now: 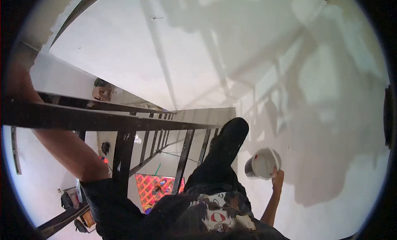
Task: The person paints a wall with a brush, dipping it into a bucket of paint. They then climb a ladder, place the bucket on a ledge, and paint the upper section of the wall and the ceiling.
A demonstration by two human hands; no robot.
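Note:
My right hand (278, 177) is closed on the thin handle of a small bucket (249, 169), held out to the right beside the wall. The bucket is tilted toward me. Its inside looks pale, with a small reddish spot near the rim. My left arm reaches up past the dark ladder (165, 124) at the left. The left hand (21, 60) is dim and blurred at the edge of the view, so its fingers and anything in them cannot be made out. My bent knee (237, 126) is close to the ladder's rails.
A whitish wall (322, 128) with strong shadows stands at the right. Another pale surface (136, 41) spans the top. Far below, past the ladder, lies a red patterned mat (153, 184) with things on it. Bags (68, 198) and other items are at the lower left.

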